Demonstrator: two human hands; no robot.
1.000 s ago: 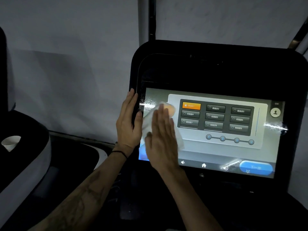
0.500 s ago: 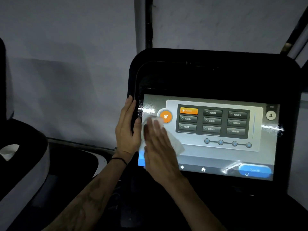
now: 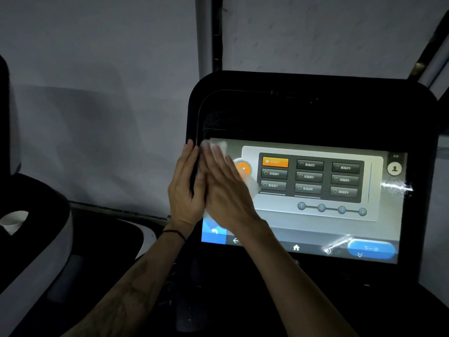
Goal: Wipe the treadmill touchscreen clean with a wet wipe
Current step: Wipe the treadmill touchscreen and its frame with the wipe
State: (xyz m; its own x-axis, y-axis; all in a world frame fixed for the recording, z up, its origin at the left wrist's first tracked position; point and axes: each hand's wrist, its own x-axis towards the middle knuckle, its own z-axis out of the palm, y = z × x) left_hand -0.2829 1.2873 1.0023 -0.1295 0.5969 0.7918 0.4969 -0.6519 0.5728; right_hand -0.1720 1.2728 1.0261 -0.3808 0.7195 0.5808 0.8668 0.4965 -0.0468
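The lit treadmill touchscreen (image 3: 315, 224) sits in a black console (image 3: 315, 110) and shows a menu of buttons. My right hand (image 3: 227, 190) lies flat, fingers straight, and presses a white wet wipe (image 3: 220, 146) against the screen's upper left corner. Only the wipe's top edge and a bit at the right of my palm show. My left hand (image 3: 184, 188) holds the console's left edge, thumb on the front bezel and fingers along the outer side. Bright smears show on the screen's right side.
A neighbouring machine's dark console (image 3: 36, 239) stands at the left with a white paper cup (image 3: 13, 221) in its holder. A pale wall (image 3: 97, 93) lies behind. A dark post (image 3: 216, 32) rises above the console.
My right hand has slid the wipe up and to the left, from the screen's left middle to its top left corner. My left hand has stayed on the console edge.
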